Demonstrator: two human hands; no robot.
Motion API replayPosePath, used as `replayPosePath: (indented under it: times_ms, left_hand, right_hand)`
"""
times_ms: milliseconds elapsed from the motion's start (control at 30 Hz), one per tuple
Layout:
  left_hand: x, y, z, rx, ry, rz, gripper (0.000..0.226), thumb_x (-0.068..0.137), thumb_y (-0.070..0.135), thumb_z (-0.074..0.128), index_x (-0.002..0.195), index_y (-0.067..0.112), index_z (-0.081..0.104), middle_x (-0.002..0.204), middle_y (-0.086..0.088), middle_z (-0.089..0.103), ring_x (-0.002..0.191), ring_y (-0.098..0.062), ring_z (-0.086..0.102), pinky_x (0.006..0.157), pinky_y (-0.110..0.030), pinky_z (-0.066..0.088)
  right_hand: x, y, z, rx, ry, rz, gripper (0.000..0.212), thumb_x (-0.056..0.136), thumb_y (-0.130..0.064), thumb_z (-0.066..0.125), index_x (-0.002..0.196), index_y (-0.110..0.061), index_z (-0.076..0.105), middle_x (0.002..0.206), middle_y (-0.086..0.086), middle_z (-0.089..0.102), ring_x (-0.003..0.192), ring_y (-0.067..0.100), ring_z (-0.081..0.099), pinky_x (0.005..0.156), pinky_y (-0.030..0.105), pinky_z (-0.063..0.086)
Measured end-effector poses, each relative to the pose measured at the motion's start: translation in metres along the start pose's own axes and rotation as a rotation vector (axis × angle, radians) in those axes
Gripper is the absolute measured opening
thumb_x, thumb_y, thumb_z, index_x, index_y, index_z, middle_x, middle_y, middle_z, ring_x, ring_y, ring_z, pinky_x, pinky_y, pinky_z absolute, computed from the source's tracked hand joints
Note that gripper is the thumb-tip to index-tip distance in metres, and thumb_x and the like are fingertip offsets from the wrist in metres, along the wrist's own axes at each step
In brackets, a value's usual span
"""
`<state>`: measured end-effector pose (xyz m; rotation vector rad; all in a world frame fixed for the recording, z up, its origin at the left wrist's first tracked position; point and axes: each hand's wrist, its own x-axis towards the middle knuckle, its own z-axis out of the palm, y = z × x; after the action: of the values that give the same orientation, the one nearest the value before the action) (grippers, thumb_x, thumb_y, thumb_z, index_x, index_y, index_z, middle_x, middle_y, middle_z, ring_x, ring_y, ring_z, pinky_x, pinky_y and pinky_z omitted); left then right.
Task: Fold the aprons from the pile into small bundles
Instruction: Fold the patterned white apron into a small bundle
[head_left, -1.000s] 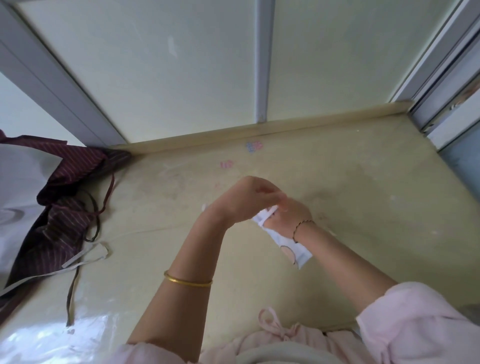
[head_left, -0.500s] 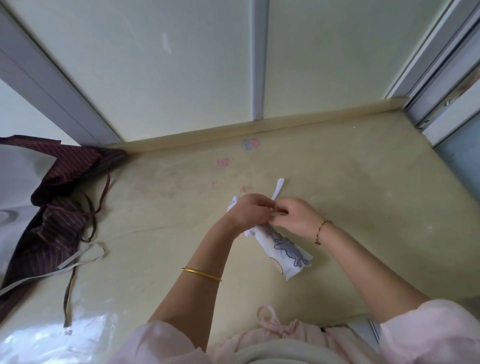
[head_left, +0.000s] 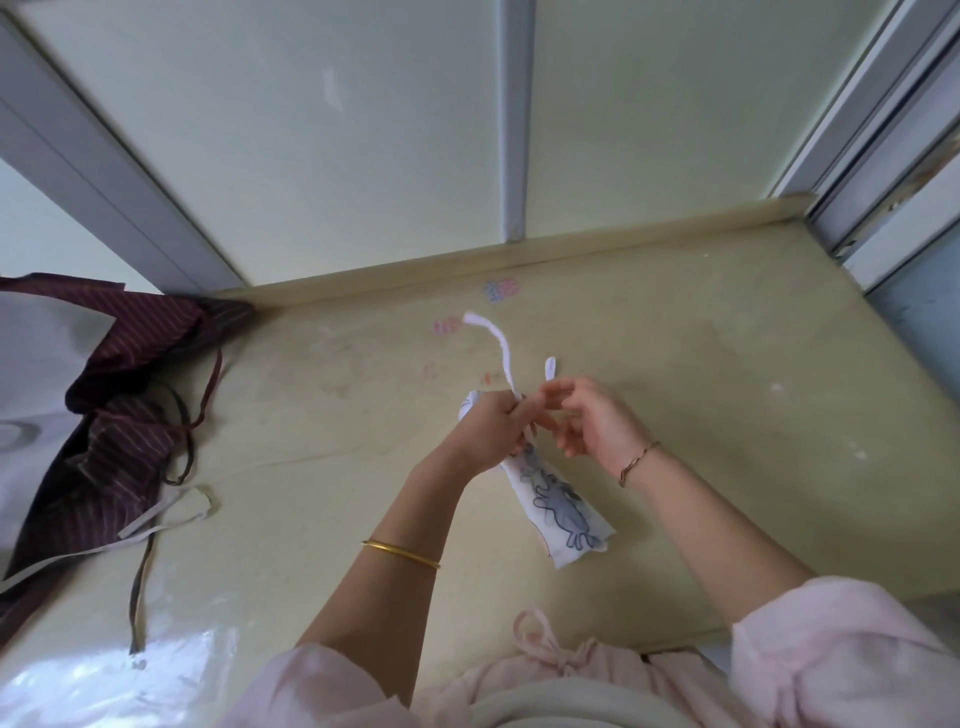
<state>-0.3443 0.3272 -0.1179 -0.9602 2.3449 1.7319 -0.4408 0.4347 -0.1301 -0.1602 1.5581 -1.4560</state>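
A white apron with a blue cartoon print is rolled into a narrow bundle (head_left: 558, 506), held a little above the yellowish table (head_left: 727, 395). My left hand (head_left: 491, 428) is closed around the bundle's upper end and pinches a white strap (head_left: 496, 345) that curves up and away. My right hand (head_left: 592, 421) is beside it, fingers bent, its fingertips on a second short strap end (head_left: 549, 366). The pile of aprons (head_left: 109, 415), dark maroon with thin stripes plus a white one, lies at the table's left edge.
Loose straps (head_left: 156, 519) from the pile trail across the left of the table. Pale wall panels (head_left: 363, 130) with grey frames stand behind the table, and a window frame (head_left: 893, 171) at the right. My pink sleeves fill the bottom of the view.
The hands went from gripping the bundle tight together to drawing apart. The white straps now stick out above the hands, and the bundle hangs lower with its print showing.
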Motion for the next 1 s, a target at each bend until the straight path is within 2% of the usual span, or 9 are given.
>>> replayPosePath:
  times_ms: [100,167,300,433,533,667,733,867,1000]
  left_hand:
    - [0.0,0.001,-0.003,-0.061,0.067,0.017,0.036,0.1,0.026,0.043,0.087,0.007,0.069,0.07,-0.005,0.061,0.051,-0.01,0.05,0.054,-0.016,0.044]
    - [0.003,0.002,-0.002,-0.069,0.114,0.024,0.029,0.1,0.023,0.042,0.087,0.008,0.064,0.072,-0.009,0.058,0.054,-0.016,0.05,0.059,-0.025,0.044]
    - [0.012,-0.002,0.001,-0.028,0.191,-0.026,0.023,0.098,0.024,0.042,0.093,0.007,0.057,0.073,-0.003,0.054,0.069,-0.023,0.049,0.066,-0.033,0.04]
    - [0.016,-0.001,0.002,0.051,0.179,-0.038,0.023,0.097,0.024,0.044,0.081,0.011,0.054,0.075,-0.001,0.056,0.073,-0.02,0.049,0.068,-0.029,0.038]
    - [0.014,0.003,0.003,-0.006,0.153,-0.053,0.024,0.096,0.023,0.045,0.087,0.004,0.057,0.067,0.001,0.052,0.067,-0.022,0.048,0.064,-0.031,0.039]
    - [0.011,0.005,0.002,-0.002,0.15,-0.072,0.023,0.096,0.02,0.044,0.097,0.001,0.056,0.063,-0.002,0.048,0.051,-0.018,0.044,0.053,-0.027,0.039]
    - [0.007,0.007,0.001,0.007,0.154,-0.056,0.016,0.095,0.018,0.044,0.098,0.003,0.052,0.064,-0.002,0.05,0.05,-0.018,0.046,0.05,-0.026,0.04]
    - [-0.002,0.011,-0.004,-0.08,0.12,-0.013,0.031,0.089,0.006,0.047,0.119,0.01,0.041,0.088,0.0,0.051,0.064,-0.014,0.054,0.055,-0.019,0.046]
    - [-0.002,-0.002,-0.003,0.038,0.063,0.164,0.039,0.077,0.002,0.056,0.108,0.019,0.039,0.118,-0.011,0.043,0.083,-0.022,0.052,0.064,-0.019,0.041]
  right_hand:
    - [-0.003,0.017,0.007,-0.325,-0.006,-0.175,0.019,0.083,0.003,0.046,0.09,-0.013,0.053,0.067,0.003,0.058,0.048,0.019,0.05,0.041,0.026,0.035]
    - [-0.005,0.024,0.011,-0.394,0.075,-0.336,0.019,0.085,-0.003,0.058,0.09,-0.02,0.05,0.067,0.001,0.054,0.055,0.015,0.049,0.051,0.029,0.04]
    - [-0.013,0.03,0.018,-0.554,0.164,-0.513,0.034,0.078,-0.021,0.074,0.094,-0.018,0.045,0.064,-0.012,0.046,0.054,0.0,0.045,0.054,0.015,0.036]
    - [-0.018,0.031,0.021,-0.894,0.202,-0.649,0.028,0.083,-0.026,0.069,0.107,-0.018,0.058,0.09,-0.01,0.063,0.078,0.009,0.06,0.065,0.028,0.049]
    - [-0.016,0.037,0.018,-1.088,0.332,-0.787,0.017,0.086,-0.024,0.063,0.102,-0.019,0.064,0.08,-0.002,0.066,0.07,0.021,0.061,0.053,0.031,0.047]
    - [-0.009,0.045,0.013,-1.275,0.471,-1.055,0.016,0.083,-0.024,0.055,0.082,-0.022,0.071,0.056,-0.004,0.053,0.049,0.017,0.05,0.037,0.023,0.038]
    - [-0.008,0.041,0.013,-1.284,0.415,-0.992,0.023,0.084,-0.027,0.048,0.081,-0.023,0.071,0.057,-0.004,0.054,0.051,0.018,0.052,0.04,0.023,0.036]
    - [-0.006,0.026,0.008,-0.899,0.157,-0.506,0.015,0.088,-0.025,0.058,0.088,-0.016,0.069,0.069,-0.007,0.06,0.067,0.015,0.054,0.062,0.029,0.043]
    - [-0.003,0.014,0.009,-0.512,0.097,-0.232,0.019,0.086,-0.007,0.052,0.068,-0.007,0.055,0.054,-0.001,0.039,0.05,0.013,0.034,0.046,0.023,0.027]
